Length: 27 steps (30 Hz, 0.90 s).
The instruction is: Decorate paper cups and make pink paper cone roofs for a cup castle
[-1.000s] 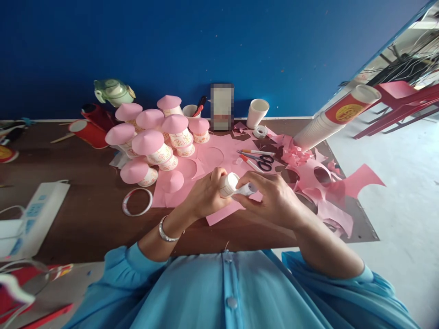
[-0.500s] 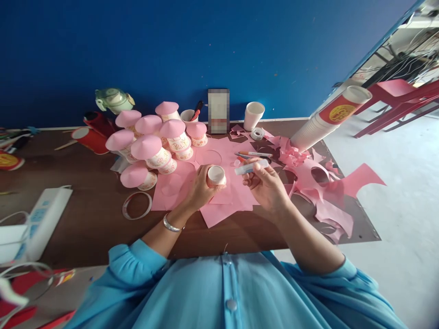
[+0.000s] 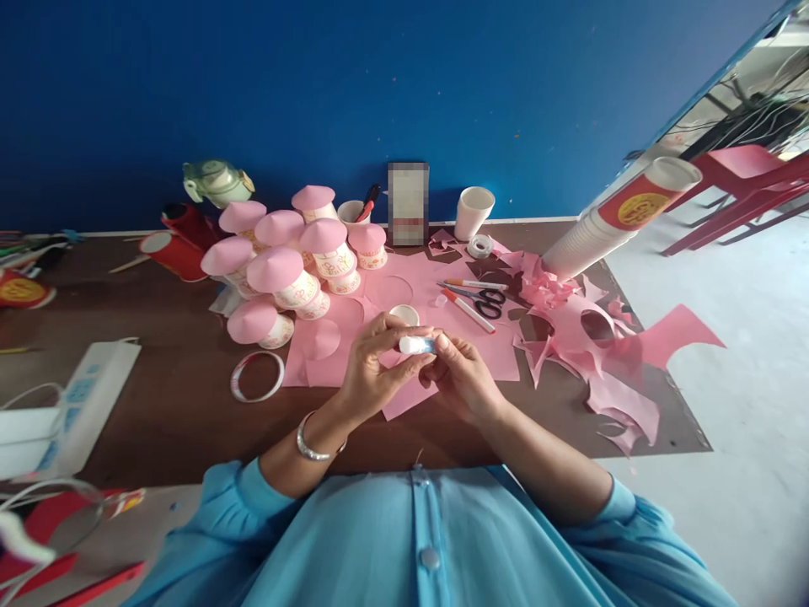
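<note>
In front of me, above the pink paper, a glue stick (image 3: 417,345) with a white end and a blue label lies sideways between my two hands. My left hand (image 3: 370,367) pinches its white end between thumb and fingers. My right hand (image 3: 466,379) grips the other end, thumb on top. Just behind my left fingers a small white paper cup (image 3: 404,314) stands on the pink paper (image 3: 436,270), its lower part hidden. A small translucent pinkish piece (image 3: 441,300) lies beyond the glue stick.
Several cup towers with pink cone roofs (image 3: 273,268) crowd the left. Scissors (image 3: 489,302) and an orange-white pen (image 3: 468,310) lie right of centre. Pink scraps (image 3: 585,324) and a leaning cup stack (image 3: 594,240) fill the right. A paper ring (image 3: 257,377) sits front left.
My left hand has left the small cup, which now stands on the paper, and has taken the glue stick's white end. My right hand has brought the glue stick left and nearer me.
</note>
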Tool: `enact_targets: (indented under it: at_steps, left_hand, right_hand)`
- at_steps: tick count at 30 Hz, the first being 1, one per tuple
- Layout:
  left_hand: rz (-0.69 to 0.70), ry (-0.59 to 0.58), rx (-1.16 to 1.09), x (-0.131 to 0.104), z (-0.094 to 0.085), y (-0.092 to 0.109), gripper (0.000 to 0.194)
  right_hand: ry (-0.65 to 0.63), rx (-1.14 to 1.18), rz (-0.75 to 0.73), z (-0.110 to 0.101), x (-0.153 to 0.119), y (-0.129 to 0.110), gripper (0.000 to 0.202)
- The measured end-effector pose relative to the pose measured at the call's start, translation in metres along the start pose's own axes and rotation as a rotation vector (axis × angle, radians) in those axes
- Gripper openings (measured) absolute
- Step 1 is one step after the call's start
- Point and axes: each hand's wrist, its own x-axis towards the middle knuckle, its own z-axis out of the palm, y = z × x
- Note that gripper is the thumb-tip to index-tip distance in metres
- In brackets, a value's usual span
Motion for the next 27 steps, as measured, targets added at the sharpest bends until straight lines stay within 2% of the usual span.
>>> enact_targets:
  at_steps: [5,8,15,18,22,24,27]
  left_hand:
    - [-0.106,0.024,-0.079,-0.008,0.001,-0.008,0.028]
    - [-0.126,0.07,-0.106,-0.011,0.004,-0.008,0.03]
    - [-0.307,0.169,-0.291,-0.006,0.015,0.006,0.019]
    - [-0.323,0.18,-0.292,-0.004,0.015,0.008,0.018]
    - [-0.295,0.172,-0.247,-0.001,0.014,0.008,0.019]
    - [-0.266,0.173,-0.201,-0.001,0.012,0.008,0.018]
    - [-0.214,0.146,-0.129,-0.001,0.01,0.007,0.019]
  right_hand:
    - [-0.023,-0.014,0.065,-0.001,-0.004,-0.002,0.039]
    - [-0.014,-0.109,-0.024,-0.006,-0.006,-0.005,0.038]
    - [-0.041,-0.382,-0.237,-0.03,-0.012,-0.004,0.032]
    - [-0.048,-0.484,-0.33,-0.034,-0.013,-0.007,0.028]
    - [0.028,-0.558,-0.429,-0.03,-0.014,-0.011,0.023]
    - [0.045,-0.491,-0.36,-0.029,-0.014,-0.01,0.028]
    - [-0.011,-0.276,-0.108,-0.029,-0.013,-0.008,0.038]
